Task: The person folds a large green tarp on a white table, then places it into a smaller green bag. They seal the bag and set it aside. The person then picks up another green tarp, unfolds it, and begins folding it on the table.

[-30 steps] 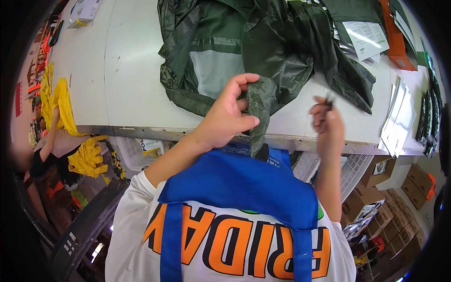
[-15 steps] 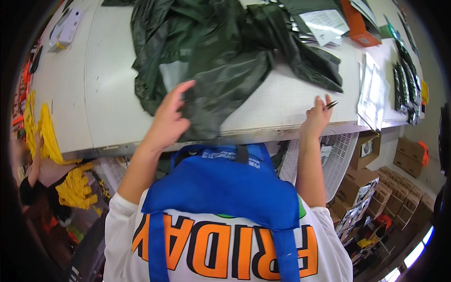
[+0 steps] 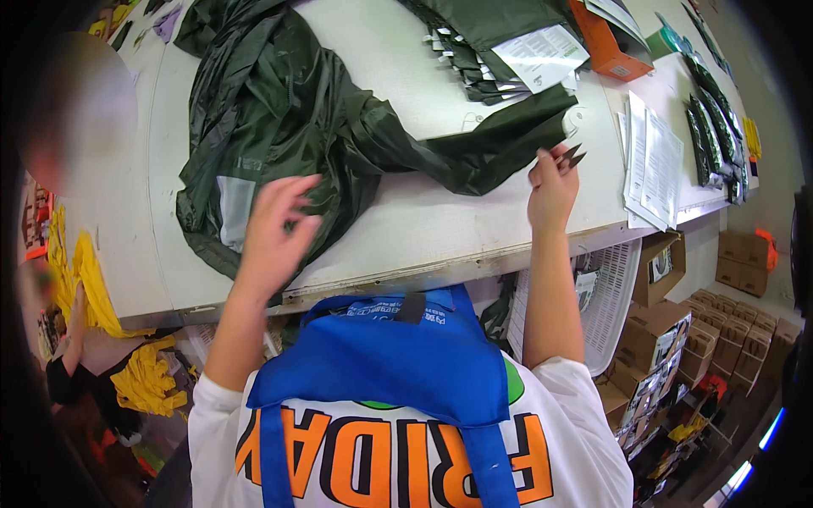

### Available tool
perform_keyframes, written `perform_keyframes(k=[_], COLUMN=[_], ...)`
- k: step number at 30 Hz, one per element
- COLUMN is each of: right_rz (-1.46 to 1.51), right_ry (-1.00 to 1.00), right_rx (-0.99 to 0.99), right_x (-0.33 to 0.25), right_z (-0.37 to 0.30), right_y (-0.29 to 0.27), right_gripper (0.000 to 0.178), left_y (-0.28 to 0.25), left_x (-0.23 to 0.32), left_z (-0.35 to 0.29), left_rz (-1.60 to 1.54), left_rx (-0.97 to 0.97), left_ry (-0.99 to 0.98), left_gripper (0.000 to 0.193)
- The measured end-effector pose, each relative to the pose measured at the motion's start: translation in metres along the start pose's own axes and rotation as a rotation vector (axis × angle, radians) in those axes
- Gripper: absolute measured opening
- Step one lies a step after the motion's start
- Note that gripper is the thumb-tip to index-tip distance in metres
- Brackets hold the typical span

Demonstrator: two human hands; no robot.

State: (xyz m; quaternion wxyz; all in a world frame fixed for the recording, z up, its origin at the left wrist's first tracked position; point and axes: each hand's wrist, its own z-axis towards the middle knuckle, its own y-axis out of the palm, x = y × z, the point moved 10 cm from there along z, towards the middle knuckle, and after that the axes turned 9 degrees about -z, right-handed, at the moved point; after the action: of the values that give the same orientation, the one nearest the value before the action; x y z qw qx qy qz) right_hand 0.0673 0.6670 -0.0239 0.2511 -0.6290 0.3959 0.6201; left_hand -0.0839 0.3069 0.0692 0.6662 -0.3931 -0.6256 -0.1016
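Head view: left hand (image 3: 279,222) spread over green garment (image 3: 271,127); right hand (image 3: 552,190) gripping snips (image 3: 573,157); papers (image 3: 657,165), orange box (image 3: 606,46) rightward.

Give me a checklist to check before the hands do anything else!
1. Small, pointed, dark metal snips held in the bare right hand: ok.
2. Snips closed: not ok, points apart.
3. Shiny dark-green fabric garment smooth: not ok, crumpled.
4. Bare left hand touching the garment: cannot tell; it's blurred.
5. White printed paper sheets away from the garment: ok, off to the right.
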Motion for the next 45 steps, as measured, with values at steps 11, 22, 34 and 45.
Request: perform_keyframes(k=[11, 22, 34, 45], right_rz=[-0.616, -0.305, -1.055, -1.311], right_ry=[-0.357, -0.438, -0.164, -0.612], right_rx=[-0.625, 0.418, -0.81, -1.782], right_x=[-0.042, -0.174, 0.033, 0.083], right_z=[-0.126, 0.043, -0.073, -0.224], right_y=[0.126, -0.039, 0.347, 0.228], right_gripper=[0.023, 0.027, 0.095, 0.026], left_y=[0.081, -0.227, 0.063, -0.09], left_x=[0.014, -0.293, -0.045, -0.053], left_z=[0.035, -0.132, -0.017, 0.036], left_rz=[-0.911, 0.028, -0.284, 0.302], left_rx=[-0.227, 1.037, 0.418, 0.639], left_ry=[-0.228, -0.682, 0.07, 0.223], left_gripper=[0.02, 0.081, 0.06, 0.076])
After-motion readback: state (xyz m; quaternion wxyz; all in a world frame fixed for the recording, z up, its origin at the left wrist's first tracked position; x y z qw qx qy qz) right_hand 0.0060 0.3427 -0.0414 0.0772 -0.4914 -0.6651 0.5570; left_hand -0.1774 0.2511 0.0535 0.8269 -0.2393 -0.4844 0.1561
